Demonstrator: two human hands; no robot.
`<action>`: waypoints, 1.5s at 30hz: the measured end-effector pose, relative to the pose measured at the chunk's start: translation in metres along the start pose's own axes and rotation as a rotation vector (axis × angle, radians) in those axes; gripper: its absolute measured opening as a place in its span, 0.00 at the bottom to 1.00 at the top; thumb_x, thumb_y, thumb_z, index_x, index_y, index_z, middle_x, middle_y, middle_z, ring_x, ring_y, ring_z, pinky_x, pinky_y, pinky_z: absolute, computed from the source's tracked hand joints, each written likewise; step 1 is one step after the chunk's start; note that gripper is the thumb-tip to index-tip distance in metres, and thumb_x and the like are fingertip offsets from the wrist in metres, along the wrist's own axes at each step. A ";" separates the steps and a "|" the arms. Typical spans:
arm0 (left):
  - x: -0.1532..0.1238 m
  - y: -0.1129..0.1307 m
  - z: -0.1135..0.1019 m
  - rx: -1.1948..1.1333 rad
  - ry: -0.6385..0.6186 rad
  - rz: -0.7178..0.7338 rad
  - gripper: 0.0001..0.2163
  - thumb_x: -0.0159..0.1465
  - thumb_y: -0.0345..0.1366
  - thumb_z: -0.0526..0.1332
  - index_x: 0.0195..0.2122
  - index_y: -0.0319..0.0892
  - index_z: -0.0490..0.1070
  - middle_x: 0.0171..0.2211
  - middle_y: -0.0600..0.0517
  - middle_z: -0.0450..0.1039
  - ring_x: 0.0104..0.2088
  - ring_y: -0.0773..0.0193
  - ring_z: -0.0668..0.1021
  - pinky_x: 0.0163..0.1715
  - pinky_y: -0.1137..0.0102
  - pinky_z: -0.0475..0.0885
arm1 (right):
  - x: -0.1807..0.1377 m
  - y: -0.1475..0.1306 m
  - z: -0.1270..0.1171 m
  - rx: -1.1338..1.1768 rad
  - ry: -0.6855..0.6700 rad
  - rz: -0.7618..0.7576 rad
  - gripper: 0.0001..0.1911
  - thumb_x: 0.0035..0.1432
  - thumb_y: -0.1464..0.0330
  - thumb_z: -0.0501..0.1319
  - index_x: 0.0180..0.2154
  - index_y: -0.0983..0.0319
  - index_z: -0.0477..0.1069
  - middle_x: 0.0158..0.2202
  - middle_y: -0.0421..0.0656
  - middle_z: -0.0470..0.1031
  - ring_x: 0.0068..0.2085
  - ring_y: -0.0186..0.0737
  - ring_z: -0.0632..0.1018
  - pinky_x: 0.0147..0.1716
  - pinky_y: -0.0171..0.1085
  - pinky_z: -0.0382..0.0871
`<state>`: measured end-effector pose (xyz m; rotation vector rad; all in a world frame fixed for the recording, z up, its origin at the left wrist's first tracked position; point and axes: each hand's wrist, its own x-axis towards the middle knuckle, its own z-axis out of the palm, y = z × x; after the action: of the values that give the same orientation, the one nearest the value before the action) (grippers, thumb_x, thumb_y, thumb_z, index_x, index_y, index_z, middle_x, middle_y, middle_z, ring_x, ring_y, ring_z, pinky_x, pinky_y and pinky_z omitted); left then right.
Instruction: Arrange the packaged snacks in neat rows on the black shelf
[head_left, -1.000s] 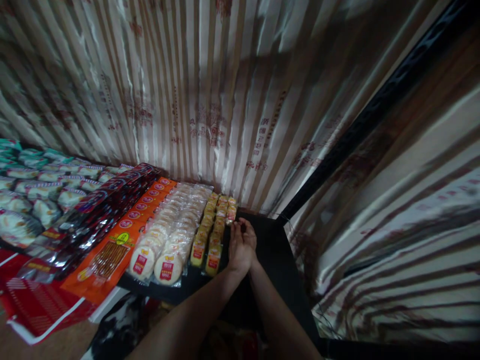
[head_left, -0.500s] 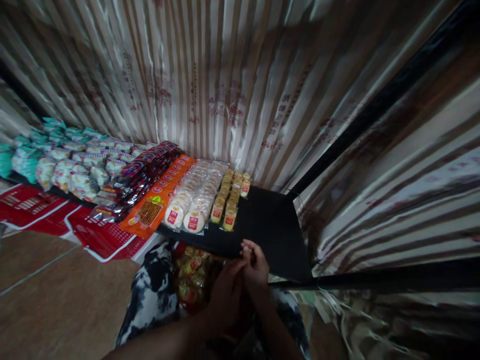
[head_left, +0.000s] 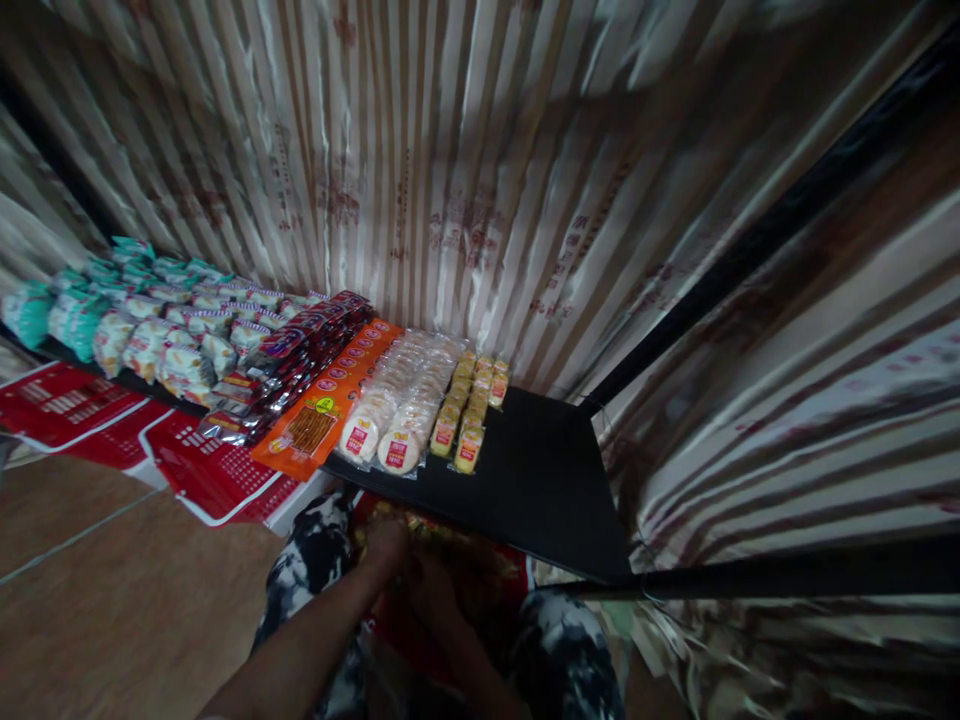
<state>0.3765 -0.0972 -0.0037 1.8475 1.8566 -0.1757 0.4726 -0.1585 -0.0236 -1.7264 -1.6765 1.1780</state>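
My left hand (head_left: 388,545) and my right hand (head_left: 429,588) are down in my lap, inside a red bag (head_left: 491,580) that holds small yellow packets. Both hands are dark and smeared by motion, so their fingers do not show. Above them is a black shelf (head_left: 540,480). On it lie two rows of small yellow snack packets (head_left: 469,420), with rows of round white cakes in clear wrap (head_left: 397,405) to their left. The hands are apart from the shelf, just below its front edge.
Further left on the shelf lie orange packets (head_left: 322,410), dark red packets (head_left: 300,345) and white and teal bags (head_left: 142,325). Red printed cartons (head_left: 210,470) sit on the brown floor. A striped shiny sheet (head_left: 450,180) covers the walls behind and to the right. My patterned trousers (head_left: 315,560) flank the bag.
Both hands have drawn back from the yellow packets on the shelf and dropped into the red bag in my lap. The view has pulled back and tilted down.
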 end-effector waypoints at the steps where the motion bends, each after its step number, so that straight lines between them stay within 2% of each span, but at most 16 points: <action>1: 0.003 -0.001 0.003 0.009 -0.004 -0.019 0.17 0.57 0.22 0.48 0.45 0.33 0.69 0.44 0.36 0.71 0.50 0.51 0.70 0.44 0.60 0.66 | 0.002 0.001 0.001 0.003 -0.009 0.002 0.18 0.54 0.70 0.49 0.42 0.64 0.73 0.44 0.52 0.75 0.46 0.48 0.75 0.47 0.41 0.65; 6: 0.010 -0.003 0.015 0.031 0.023 -0.014 0.16 0.58 0.24 0.49 0.44 0.36 0.70 0.46 0.40 0.70 0.50 0.54 0.70 0.46 0.62 0.65 | 0.009 0.020 0.004 -0.021 -0.001 0.110 0.20 0.54 0.71 0.47 0.45 0.66 0.72 0.46 0.53 0.74 0.48 0.47 0.74 0.49 0.42 0.64; 9: 0.008 -0.001 0.013 0.041 0.035 0.007 0.15 0.58 0.25 0.49 0.41 0.40 0.72 0.45 0.43 0.71 0.50 0.55 0.69 0.49 0.63 0.63 | 0.012 0.030 0.004 -0.022 0.037 0.177 0.20 0.54 0.71 0.47 0.45 0.67 0.71 0.48 0.53 0.73 0.49 0.46 0.73 0.51 0.43 0.62; 11: 0.005 0.001 0.008 0.033 0.067 0.016 0.16 0.58 0.26 0.49 0.44 0.42 0.70 0.45 0.44 0.71 0.50 0.56 0.69 0.49 0.65 0.62 | 0.012 0.031 0.002 0.011 0.071 0.198 0.20 0.54 0.70 0.48 0.45 0.66 0.71 0.48 0.53 0.73 0.50 0.46 0.73 0.52 0.42 0.61; 14: -0.007 0.005 -0.005 -0.005 0.146 0.043 0.18 0.59 0.26 0.49 0.50 0.41 0.66 0.48 0.44 0.69 0.49 0.57 0.69 0.48 0.67 0.62 | 0.008 0.022 -0.007 0.102 0.150 0.183 0.21 0.54 0.68 0.49 0.48 0.64 0.69 0.49 0.50 0.72 0.51 0.45 0.72 0.52 0.42 0.61; 17: -0.026 0.007 -0.021 -0.078 0.183 0.081 0.18 0.61 0.32 0.49 0.52 0.40 0.63 0.51 0.43 0.67 0.50 0.57 0.69 0.47 0.67 0.63 | 0.000 0.008 -0.017 0.228 0.133 0.146 0.21 0.54 0.66 0.49 0.48 0.64 0.68 0.46 0.49 0.74 0.47 0.45 0.75 0.49 0.42 0.65; 19: -0.041 0.008 -0.031 -0.139 0.142 0.089 0.16 0.62 0.35 0.49 0.50 0.42 0.64 0.51 0.45 0.67 0.50 0.59 0.69 0.47 0.69 0.63 | -0.007 0.000 -0.024 0.318 0.115 0.109 0.21 0.54 0.64 0.50 0.47 0.63 0.68 0.44 0.49 0.76 0.45 0.44 0.76 0.47 0.41 0.67; 22: -0.061 0.010 -0.040 -0.243 0.073 0.104 0.13 0.61 0.35 0.51 0.45 0.44 0.67 0.47 0.49 0.70 0.47 0.63 0.71 0.46 0.73 0.63 | -0.020 -0.009 -0.032 0.347 0.164 0.081 0.19 0.52 0.62 0.53 0.44 0.63 0.70 0.44 0.48 0.76 0.45 0.45 0.75 0.47 0.41 0.66; 27: -0.078 0.022 -0.044 -0.505 0.104 0.142 0.12 0.57 0.36 0.54 0.42 0.43 0.69 0.41 0.51 0.72 0.41 0.64 0.74 0.41 0.74 0.66 | -0.044 -0.024 -0.054 0.354 0.258 0.083 0.19 0.52 0.60 0.55 0.43 0.62 0.71 0.45 0.49 0.74 0.48 0.47 0.74 0.50 0.43 0.64; 31: -0.075 0.045 -0.050 -0.727 0.157 0.262 0.13 0.56 0.34 0.54 0.42 0.41 0.70 0.39 0.50 0.72 0.37 0.65 0.74 0.39 0.73 0.69 | -0.052 -0.035 -0.081 0.475 0.302 0.003 0.19 0.51 0.59 0.57 0.44 0.60 0.70 0.45 0.47 0.75 0.48 0.47 0.74 0.48 0.44 0.66; 35: -0.066 0.080 -0.060 -0.795 0.229 0.312 0.19 0.55 0.31 0.54 0.49 0.39 0.65 0.42 0.47 0.71 0.41 0.64 0.74 0.42 0.72 0.69 | -0.040 -0.033 -0.115 0.664 0.280 -0.088 0.22 0.50 0.58 0.59 0.47 0.59 0.67 0.43 0.46 0.76 0.45 0.44 0.76 0.47 0.43 0.68; 38: -0.061 0.109 -0.064 -0.768 0.336 0.396 0.20 0.57 0.33 0.52 0.52 0.38 0.62 0.49 0.45 0.67 0.49 0.61 0.70 0.49 0.69 0.67 | -0.021 -0.024 -0.144 0.696 0.404 -0.079 0.23 0.48 0.60 0.61 0.46 0.61 0.65 0.41 0.47 0.76 0.41 0.42 0.77 0.44 0.42 0.69; 41: -0.053 0.136 -0.062 -0.702 0.425 0.476 0.19 0.60 0.33 0.48 0.53 0.39 0.63 0.54 0.46 0.63 0.56 0.61 0.64 0.57 0.67 0.59 | 0.006 -0.014 -0.170 0.659 0.543 -0.070 0.22 0.46 0.61 0.62 0.43 0.62 0.64 0.37 0.47 0.76 0.37 0.41 0.77 0.41 0.41 0.71; 45: -0.029 0.165 -0.063 -0.678 0.343 0.447 0.20 0.61 0.32 0.48 0.55 0.39 0.62 0.58 0.48 0.60 0.58 0.61 0.62 0.59 0.66 0.55 | 0.049 -0.006 -0.195 0.535 0.632 -0.053 0.19 0.44 0.61 0.61 0.39 0.62 0.65 0.32 0.45 0.75 0.34 0.40 0.77 0.36 0.39 0.71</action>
<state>0.5178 -0.0849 0.1065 1.7832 1.3825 0.8631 0.6226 -0.0650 0.0720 -1.4782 -0.9198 0.8249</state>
